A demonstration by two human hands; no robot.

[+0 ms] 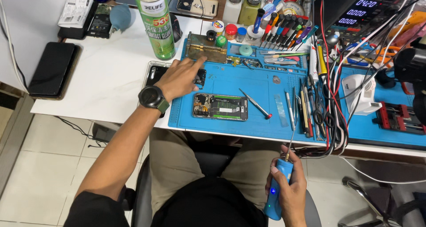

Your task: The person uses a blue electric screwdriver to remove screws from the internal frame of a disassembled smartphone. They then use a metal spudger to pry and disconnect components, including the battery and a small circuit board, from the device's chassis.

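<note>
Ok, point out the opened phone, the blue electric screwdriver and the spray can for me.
opened phone [220,107], head view, on its exposed board.
blue electric screwdriver [276,196], head view, on its handle in the right hand.
spray can [155,25], head view, on its green label.

Blue electric screwdriver [278,187] upright over lap, small black part [200,77] on mat edge

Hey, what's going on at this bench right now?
A seated person is working on an opened phone lying on a blue mat. The left hand reaches forward to small parts beside a metal fixture. The right hand holds a blue electric screwdriver down over the lap. A small red-tipped screwdriver lies beside the phone.
</note>
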